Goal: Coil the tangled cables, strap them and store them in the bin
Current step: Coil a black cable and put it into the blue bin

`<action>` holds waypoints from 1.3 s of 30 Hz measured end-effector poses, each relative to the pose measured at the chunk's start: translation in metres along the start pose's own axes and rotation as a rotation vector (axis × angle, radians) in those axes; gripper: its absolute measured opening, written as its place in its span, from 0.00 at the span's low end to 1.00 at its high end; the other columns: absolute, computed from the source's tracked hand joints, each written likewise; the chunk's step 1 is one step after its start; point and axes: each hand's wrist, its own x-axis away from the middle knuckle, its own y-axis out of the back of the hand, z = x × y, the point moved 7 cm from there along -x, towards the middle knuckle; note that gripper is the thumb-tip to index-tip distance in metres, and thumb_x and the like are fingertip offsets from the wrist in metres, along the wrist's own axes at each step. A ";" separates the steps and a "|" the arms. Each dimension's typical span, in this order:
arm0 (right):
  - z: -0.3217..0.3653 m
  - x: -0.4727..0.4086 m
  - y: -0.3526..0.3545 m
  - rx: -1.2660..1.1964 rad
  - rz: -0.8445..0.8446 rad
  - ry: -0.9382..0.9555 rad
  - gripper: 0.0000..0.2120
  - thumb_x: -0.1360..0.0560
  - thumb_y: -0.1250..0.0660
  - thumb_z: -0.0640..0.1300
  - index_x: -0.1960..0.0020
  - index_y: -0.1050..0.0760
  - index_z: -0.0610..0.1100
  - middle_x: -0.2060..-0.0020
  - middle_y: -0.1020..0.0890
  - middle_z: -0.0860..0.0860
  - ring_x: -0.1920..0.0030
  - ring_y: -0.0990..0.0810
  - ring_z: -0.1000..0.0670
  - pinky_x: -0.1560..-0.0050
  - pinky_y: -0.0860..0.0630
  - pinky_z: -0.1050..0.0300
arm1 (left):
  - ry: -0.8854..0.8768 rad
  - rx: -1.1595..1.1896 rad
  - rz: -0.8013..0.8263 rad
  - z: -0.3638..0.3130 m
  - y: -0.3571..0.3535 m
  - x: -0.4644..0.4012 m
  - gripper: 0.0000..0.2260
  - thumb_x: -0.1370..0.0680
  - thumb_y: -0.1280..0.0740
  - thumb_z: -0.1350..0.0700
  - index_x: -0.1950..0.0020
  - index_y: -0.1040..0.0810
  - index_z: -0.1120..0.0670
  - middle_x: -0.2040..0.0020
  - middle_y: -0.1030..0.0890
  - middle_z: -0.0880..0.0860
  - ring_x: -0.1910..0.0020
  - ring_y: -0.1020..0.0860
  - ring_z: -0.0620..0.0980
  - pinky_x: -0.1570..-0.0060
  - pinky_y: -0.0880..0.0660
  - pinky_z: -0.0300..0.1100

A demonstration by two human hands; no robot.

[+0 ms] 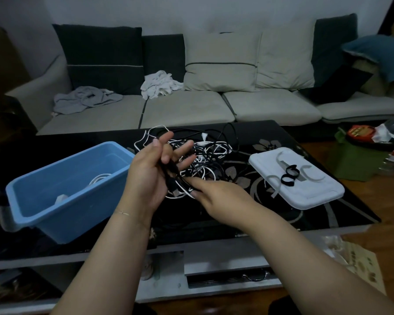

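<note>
A tangle of black and white cables (210,155) lies in the middle of the black floral table (305,212). My left hand (150,171) is raised over its near left side, palm turned right, fingers spread, with a black cable (171,178) running across the palm under the thumb. My right hand (218,196) pinches that black cable just below, near its plug end. The blue bin (62,189) stands at the left; a coiled white cable (99,179) lies inside it. Grey and black straps (289,175) rest on the white lid (305,192) at the right.
A light sofa (191,110) with cushions and crumpled cloths runs behind the table. Bags and boxes (369,142) crowd the floor at the right. The table's front edge has a shelf (225,269) beneath it.
</note>
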 end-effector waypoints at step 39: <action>-0.033 0.005 0.040 -0.923 -0.360 -0.081 0.10 0.21 0.37 0.45 0.62 0.27 0.49 0.73 0.29 0.54 0.73 0.33 0.58 0.70 0.34 0.64 | 0.363 -0.281 0.298 0.048 -0.036 0.026 0.25 0.21 0.45 0.45 0.61 0.27 0.67 0.82 0.39 0.49 0.85 0.46 0.42 0.78 0.48 0.31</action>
